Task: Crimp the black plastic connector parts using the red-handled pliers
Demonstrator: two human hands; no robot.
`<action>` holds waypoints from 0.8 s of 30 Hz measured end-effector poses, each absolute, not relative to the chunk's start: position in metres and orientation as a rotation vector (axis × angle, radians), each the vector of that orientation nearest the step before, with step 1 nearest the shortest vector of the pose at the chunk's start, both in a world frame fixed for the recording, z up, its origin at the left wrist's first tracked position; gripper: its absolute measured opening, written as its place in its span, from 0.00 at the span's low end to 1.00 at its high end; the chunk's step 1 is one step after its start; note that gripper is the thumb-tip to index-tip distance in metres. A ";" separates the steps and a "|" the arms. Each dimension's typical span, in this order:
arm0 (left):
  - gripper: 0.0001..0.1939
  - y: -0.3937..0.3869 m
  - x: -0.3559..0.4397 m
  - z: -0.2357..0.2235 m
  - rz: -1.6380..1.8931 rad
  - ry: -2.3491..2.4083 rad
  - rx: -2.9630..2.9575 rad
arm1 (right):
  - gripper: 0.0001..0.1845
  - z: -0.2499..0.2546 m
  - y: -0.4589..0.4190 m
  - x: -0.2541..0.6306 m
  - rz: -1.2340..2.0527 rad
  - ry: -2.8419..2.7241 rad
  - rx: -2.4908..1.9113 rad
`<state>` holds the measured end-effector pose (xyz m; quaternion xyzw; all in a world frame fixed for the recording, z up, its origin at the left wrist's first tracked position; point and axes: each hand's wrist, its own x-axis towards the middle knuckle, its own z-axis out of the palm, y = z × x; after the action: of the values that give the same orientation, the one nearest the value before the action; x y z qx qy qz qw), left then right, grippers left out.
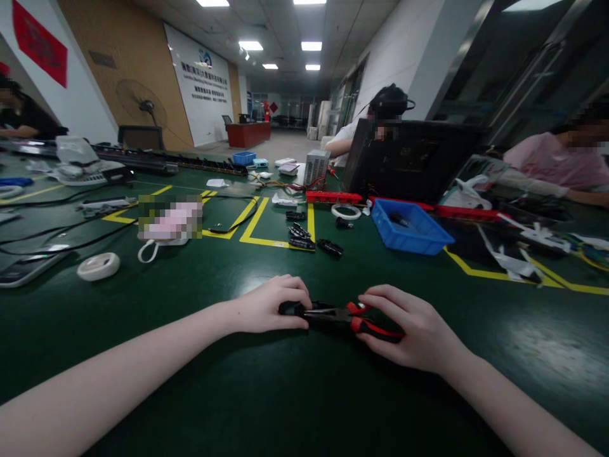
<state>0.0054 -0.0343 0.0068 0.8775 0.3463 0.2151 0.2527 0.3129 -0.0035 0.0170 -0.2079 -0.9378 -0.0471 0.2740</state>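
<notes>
My right hand (413,327) is closed around the red and black handles of long-nose pliers (335,315), whose jaws point left. The handles are spread somewhat apart. Between the thumb and fingers of my left hand (278,304) is a small black part (291,309), and the plier tips reach it. My fingers hide much of that part, so its exact kind does not show. Both hands are low over the green tabletop (304,393). Beyond them lie several similar-looking black parts (301,236) by a yellow tape outline, with another black piece (330,247) just right of it.
A blue bin (410,228) holds a dark item. Near it lie a roll of white tape (346,211) and red strips (333,197). A white ring (98,266), a phone (35,263) and cables are at left. A person sits behind a large black panel (409,158).
</notes>
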 end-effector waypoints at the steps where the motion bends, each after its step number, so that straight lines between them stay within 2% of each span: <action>1: 0.10 -0.034 0.005 0.007 0.585 0.941 2.386 | 0.19 0.017 -0.004 0.313 -0.124 -2.524 -0.560; 13: 0.10 -0.034 0.005 0.006 0.593 0.936 2.396 | 0.19 0.019 -0.001 0.318 -0.092 -2.571 -0.610; 19: 0.09 -0.036 0.005 0.007 0.618 0.938 2.371 | 0.26 0.016 0.001 0.319 -0.064 -2.630 -0.634; 24: 0.10 -0.036 0.005 0.006 0.631 0.931 2.387 | 0.20 0.017 0.001 0.317 0.014 -2.670 -0.695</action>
<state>0.0047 -0.0364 0.0062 0.8762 0.3418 0.2316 0.2488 0.3171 0.0009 0.0170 -0.2474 -0.9501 0.0051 0.1902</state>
